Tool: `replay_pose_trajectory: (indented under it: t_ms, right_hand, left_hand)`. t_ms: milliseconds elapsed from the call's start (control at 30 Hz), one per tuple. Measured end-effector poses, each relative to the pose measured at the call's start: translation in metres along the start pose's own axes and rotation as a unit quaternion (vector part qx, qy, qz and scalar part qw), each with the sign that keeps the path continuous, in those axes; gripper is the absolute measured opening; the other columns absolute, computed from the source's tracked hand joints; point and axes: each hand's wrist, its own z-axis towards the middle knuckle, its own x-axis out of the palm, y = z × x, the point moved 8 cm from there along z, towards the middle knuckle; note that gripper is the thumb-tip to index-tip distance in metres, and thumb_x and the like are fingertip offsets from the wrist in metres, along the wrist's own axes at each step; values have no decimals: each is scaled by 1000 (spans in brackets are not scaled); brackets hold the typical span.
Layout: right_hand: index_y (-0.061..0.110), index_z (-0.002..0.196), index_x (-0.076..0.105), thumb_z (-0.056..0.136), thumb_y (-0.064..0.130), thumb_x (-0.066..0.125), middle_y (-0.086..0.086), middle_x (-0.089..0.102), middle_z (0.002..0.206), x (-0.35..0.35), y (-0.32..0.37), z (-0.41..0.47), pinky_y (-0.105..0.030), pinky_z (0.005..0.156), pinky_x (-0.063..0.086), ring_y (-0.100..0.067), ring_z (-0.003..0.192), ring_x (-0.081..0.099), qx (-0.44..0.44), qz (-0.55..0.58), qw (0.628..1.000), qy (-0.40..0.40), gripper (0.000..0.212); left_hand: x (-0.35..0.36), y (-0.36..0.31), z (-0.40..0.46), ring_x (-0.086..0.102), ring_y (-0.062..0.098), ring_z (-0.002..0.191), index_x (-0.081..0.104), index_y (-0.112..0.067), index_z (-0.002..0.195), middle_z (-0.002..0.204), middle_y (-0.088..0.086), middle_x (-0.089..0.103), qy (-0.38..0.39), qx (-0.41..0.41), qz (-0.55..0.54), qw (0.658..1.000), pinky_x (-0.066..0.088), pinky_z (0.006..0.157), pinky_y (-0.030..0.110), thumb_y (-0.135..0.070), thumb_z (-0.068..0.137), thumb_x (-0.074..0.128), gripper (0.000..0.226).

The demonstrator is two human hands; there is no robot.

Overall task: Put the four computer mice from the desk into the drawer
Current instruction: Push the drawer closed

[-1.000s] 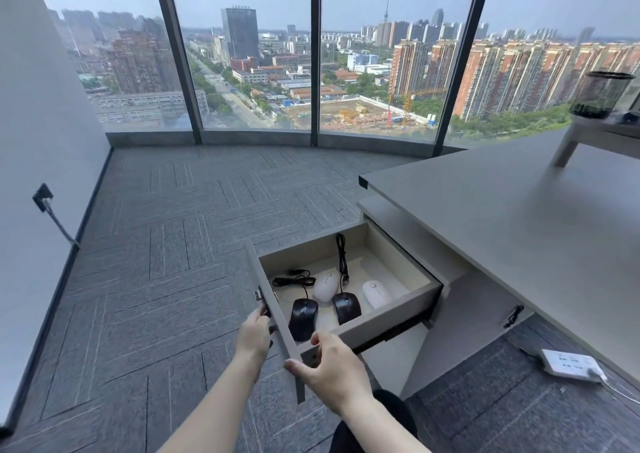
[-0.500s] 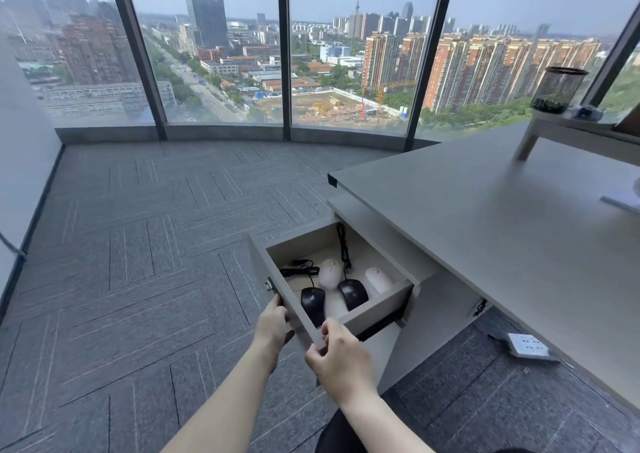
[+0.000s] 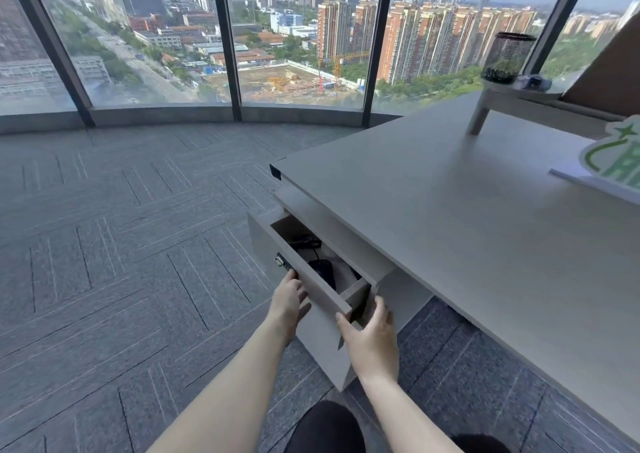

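The grey drawer (image 3: pixel 266 245) under the desk (image 3: pixel 450 217) stands only partly open. Through the narrow gap I see one black mouse (image 3: pixel 323 269) with its dark cable and a strip of something pale beside it; the other mice are hidden under the desk frame. My left hand (image 3: pixel 287 300) presses flat against the drawer front just below the lock. My right hand (image 3: pixel 372 338) cups the drawer front's near corner, thumb on its face and fingers around the side. Neither hand holds a mouse.
On the desk's far right stand a white riser (image 3: pixel 512 106) with a black mesh pen cup (image 3: pixel 505 58), a brown board and a white-and-green sign (image 3: pixel 613 165). Grey carpet (image 3: pixel 121 245) spreads left to the floor-to-ceiling windows. My dark-clothed knees are at the bottom edge.
The drawer has slid most of the way in under the desk with both hands on its front. Most mice have gone out of sight. The view has swung right and closer.
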Motion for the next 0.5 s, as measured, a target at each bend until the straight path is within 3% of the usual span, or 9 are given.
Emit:
replay_pose_trajectory:
  t_ms: [100, 200, 367, 500]
  right_hand:
    - [11, 146, 28, 81, 58, 64, -14, 42, 144, -5, -10, 17, -39, 83, 53, -30, 122, 54, 25, 6, 1000, 2, 88]
    - [10, 146, 29, 85, 55, 61, -15, 43, 145, -10, -14, 32, -40, 87, 50, -31, 125, 51, 27, 7, 1000, -3, 82]
    - [12, 145, 34, 87, 53, 59, -13, 50, 143, -17, -20, 52, -40, 86, 53, -31, 122, 55, 29, 17, 999, -22, 75]
    - [20, 125, 48, 87, 49, 61, -7, 65, 124, -17, -23, 60, -41, 79, 56, -29, 107, 64, 31, 43, 998, -20, 50]
  left_hand:
    - [18, 1, 14, 47, 25, 132, 25, -20, 151, 150, 1, 39, 6, -9, -19, 1000, 41, 107, 43, -14, 98, 26, 53]
    - [33, 3, 28, 44, 25, 134, 25, -21, 151, 155, -1, 33, 12, -16, -37, 999, 41, 104, 40, -16, 98, 26, 53]
    - [54, 2, 43, 42, 26, 136, 27, -23, 150, 157, -5, 29, 24, -23, -56, 998, 40, 105, 41, -20, 99, 26, 51]
    - [60, 2, 46, 44, 26, 135, 30, -23, 149, 156, -5, 32, 19, -26, -60, 998, 38, 107, 41, -20, 98, 27, 51]
